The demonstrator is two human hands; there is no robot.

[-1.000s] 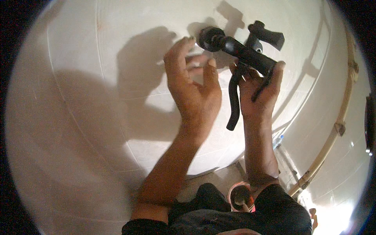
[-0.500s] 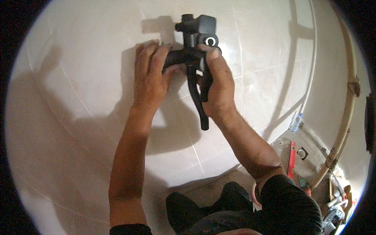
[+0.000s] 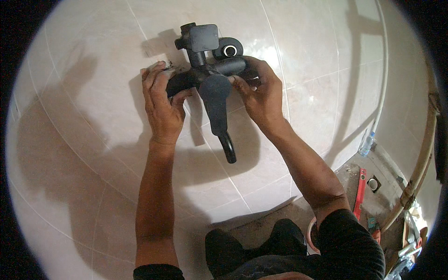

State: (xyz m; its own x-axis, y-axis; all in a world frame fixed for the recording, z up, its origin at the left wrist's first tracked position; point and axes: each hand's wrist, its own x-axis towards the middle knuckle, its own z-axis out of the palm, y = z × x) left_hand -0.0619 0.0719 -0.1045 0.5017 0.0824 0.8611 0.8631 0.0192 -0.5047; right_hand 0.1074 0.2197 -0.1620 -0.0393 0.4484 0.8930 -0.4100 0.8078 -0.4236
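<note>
A matte black shower mixer tap [image 3: 215, 88] is held up in front of the tiled wall, its lever and spout hanging downward. My left hand [image 3: 163, 100] is wrapped round the left end of its body, thumb below. My right hand [image 3: 261, 91] grips the right end, fingers over the top and thumb near the lever. A flat square block [image 3: 204, 38] tops the mixer's upright stub. Just behind and above the right end, a round black flange [image 3: 239, 46] with a pale ring shows at the wall. The mixer's back is hidden.
Light tiles [image 3: 308, 74] cover the wall. At the lower right, the floor holds a red spirit level [image 3: 360, 193], a round drain [image 3: 373, 184] and a plastic bottle [image 3: 367, 143]. A beige pipe [image 3: 420, 154] runs up the right side, with a pile of odds and ends [image 3: 410, 247] below.
The mixer has turned so its lever faces me and its right end swings out to the right. My right hand has shifted from its front onto that end. The left hand keeps its grip.
</note>
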